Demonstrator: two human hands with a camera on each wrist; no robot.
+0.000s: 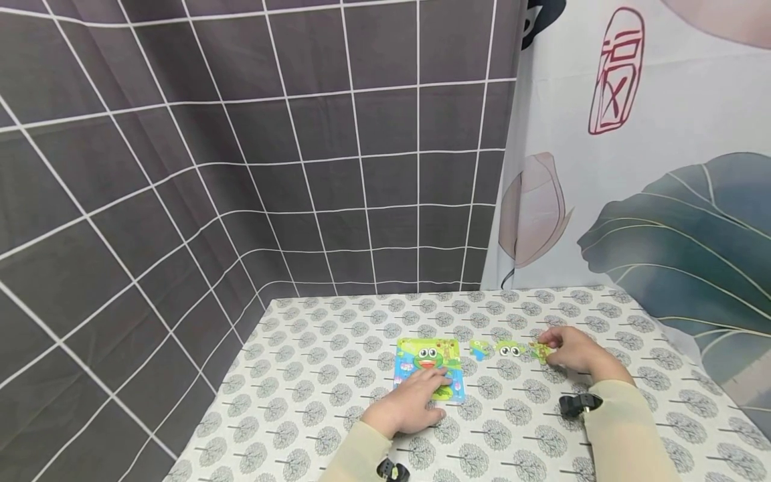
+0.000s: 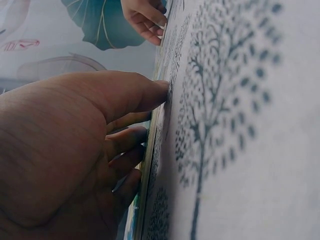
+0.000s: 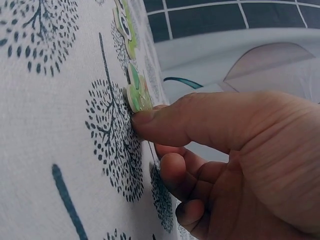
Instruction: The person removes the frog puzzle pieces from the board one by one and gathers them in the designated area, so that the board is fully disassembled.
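A square frog jigsaw puzzle (image 1: 412, 346) in green and blue lies flat on the table. My left hand (image 1: 411, 402) rests on its lower part, fingers spread over the picture and hiding some of it; the thumb lies off the board, by the cloth. To the right, my right hand (image 1: 575, 351) pinches a small green puzzle piece (image 3: 139, 95) between thumb and fingertips, low at the cloth. A green piece with two eyes (image 1: 509, 349) lies just left of that hand. Further left, closer to the board, is a green and blue piece (image 1: 479, 349).
A white cloth with grey tree prints (image 1: 337, 375) covers the table. Behind it hangs a dark curtain with a white grid (image 1: 385, 181); a pale curtain with leaf and flower prints (image 1: 680, 221) hangs at the right. A black band (image 1: 579, 404) sits on my right wrist.
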